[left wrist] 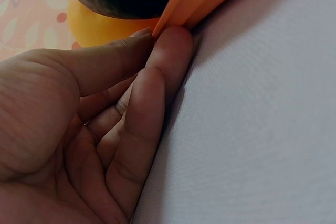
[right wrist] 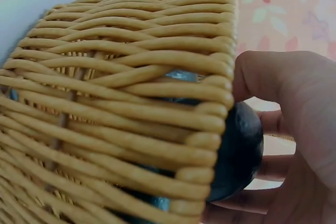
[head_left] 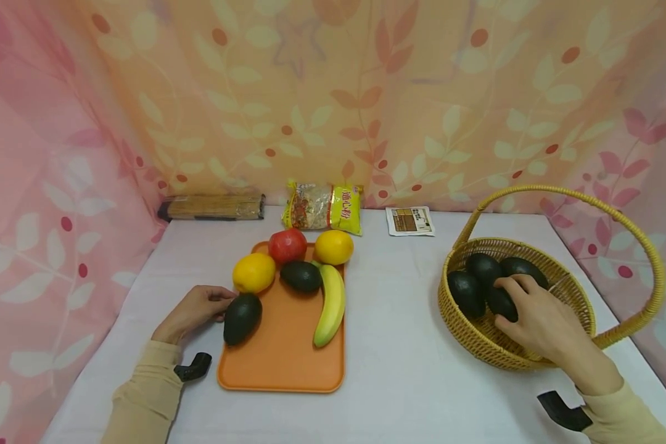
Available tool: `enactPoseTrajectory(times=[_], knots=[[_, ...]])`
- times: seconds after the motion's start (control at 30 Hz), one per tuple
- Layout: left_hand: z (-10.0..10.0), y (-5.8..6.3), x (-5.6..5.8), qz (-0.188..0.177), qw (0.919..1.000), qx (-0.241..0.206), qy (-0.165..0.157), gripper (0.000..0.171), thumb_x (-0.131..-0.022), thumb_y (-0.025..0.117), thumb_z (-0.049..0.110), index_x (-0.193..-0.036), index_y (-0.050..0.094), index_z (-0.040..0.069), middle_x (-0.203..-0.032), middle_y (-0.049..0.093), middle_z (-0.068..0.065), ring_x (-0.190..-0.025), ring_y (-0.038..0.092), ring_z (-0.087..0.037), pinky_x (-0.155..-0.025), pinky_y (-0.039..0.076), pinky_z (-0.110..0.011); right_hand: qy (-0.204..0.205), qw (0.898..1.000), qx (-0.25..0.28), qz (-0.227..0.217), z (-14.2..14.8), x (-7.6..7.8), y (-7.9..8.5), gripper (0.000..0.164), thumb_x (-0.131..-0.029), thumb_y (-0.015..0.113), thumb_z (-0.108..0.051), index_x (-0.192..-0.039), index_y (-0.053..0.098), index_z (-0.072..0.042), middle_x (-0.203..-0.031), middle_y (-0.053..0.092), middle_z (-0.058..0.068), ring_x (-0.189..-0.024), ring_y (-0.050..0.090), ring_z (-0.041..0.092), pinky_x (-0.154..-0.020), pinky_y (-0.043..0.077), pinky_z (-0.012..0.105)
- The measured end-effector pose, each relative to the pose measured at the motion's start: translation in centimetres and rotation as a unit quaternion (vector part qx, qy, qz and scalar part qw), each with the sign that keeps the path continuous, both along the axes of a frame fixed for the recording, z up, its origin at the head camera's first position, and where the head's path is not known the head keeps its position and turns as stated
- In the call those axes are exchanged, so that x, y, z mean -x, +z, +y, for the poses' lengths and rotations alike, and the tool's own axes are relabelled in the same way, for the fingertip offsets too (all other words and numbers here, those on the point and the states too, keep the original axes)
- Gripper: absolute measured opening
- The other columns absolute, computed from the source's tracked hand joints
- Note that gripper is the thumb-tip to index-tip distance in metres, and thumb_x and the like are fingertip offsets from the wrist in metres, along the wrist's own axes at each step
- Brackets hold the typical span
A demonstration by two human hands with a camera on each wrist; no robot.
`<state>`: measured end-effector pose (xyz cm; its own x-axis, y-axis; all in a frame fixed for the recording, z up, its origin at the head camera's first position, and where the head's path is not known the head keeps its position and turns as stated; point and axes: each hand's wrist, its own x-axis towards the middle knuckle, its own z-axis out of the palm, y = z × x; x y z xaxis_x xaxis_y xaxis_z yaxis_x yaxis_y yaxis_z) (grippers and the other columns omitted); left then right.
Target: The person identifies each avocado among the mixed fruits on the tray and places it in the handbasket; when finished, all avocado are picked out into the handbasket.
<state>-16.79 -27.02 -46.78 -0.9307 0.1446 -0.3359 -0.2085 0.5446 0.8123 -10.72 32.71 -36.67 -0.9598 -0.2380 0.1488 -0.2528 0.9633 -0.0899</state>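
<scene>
My left hand (head_left: 202, 308) is at the left edge of the orange tray (head_left: 288, 373). In the left wrist view its thumb and forefinger pinch the tray's rim (left wrist: 181, 6). A dark avocado (head_left: 242, 319) lies on the tray right beside those fingers. Over at the right, my right hand (head_left: 541, 317) reaches into a wicker basket (head_left: 477, 345) and grips an avocado (head_left: 501, 303). The right wrist view shows the fingers curled round this dark avocado (right wrist: 241, 150), partly hidden by the basket's wall. More avocados (head_left: 466, 293) lie against it in the basket.
On the tray are two yellow lemons (head_left: 254, 273), a red apple (head_left: 287, 246), another avocado (head_left: 301, 277) and a banana (head_left: 332, 305). Along the back lie a brown bundle (head_left: 213, 208), a yellow food bag (head_left: 323, 208) and a small packet (head_left: 410, 221). The basket's tall handle (head_left: 644, 240) arches over it.
</scene>
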Motion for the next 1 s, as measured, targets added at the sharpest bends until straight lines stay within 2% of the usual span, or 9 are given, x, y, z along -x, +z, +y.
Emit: enactPoseTrajectory(times=[0.2,0.57,1.0], knots=[[0.0,-0.1,0.1,0.004,1.0000,-0.001,0.001,0.032,-0.095,0.062,0.018,-0.118,0.066,-0.004,-0.095,0.071,-0.004,-0.076,0.058,-0.011,-0.067,0.053,-0.022,-0.014,0.999,-0.006,-0.032,0.3,-0.3,-0.7,0.057,-0.077,0.077,-0.025,-0.125,0.052,-0.008,-0.123,0.051,0.028,-0.077,0.063,0.037,-0.052,0.049,0.048],[0.0,-0.2,0.1,0.011,0.9999,-0.002,0.002,0.031,-0.095,0.062,0.016,-0.117,0.066,-0.005,-0.093,0.071,-0.004,-0.074,0.058,-0.010,-0.066,0.053,-0.022,-0.007,0.999,-0.015,-0.032,-0.1,-0.2,-1.8,0.055,-0.073,0.079,-0.023,-0.120,0.054,-0.008,-0.116,0.055,0.027,-0.083,0.064,0.040,-0.056,0.051,0.054],[0.0,-0.1,0.1,0.002,0.9999,-0.013,0.001,0.032,-0.095,0.062,0.016,-0.118,0.066,-0.006,-0.094,0.071,-0.003,-0.076,0.058,-0.011,-0.067,0.053,-0.022,0.003,0.999,-0.007,-0.052,-0.3,-0.1,-2.7,0.058,-0.074,0.082,-0.030,-0.119,0.055,-0.006,-0.106,0.057,0.024,-0.072,0.063,0.029,-0.057,0.051,0.049]])
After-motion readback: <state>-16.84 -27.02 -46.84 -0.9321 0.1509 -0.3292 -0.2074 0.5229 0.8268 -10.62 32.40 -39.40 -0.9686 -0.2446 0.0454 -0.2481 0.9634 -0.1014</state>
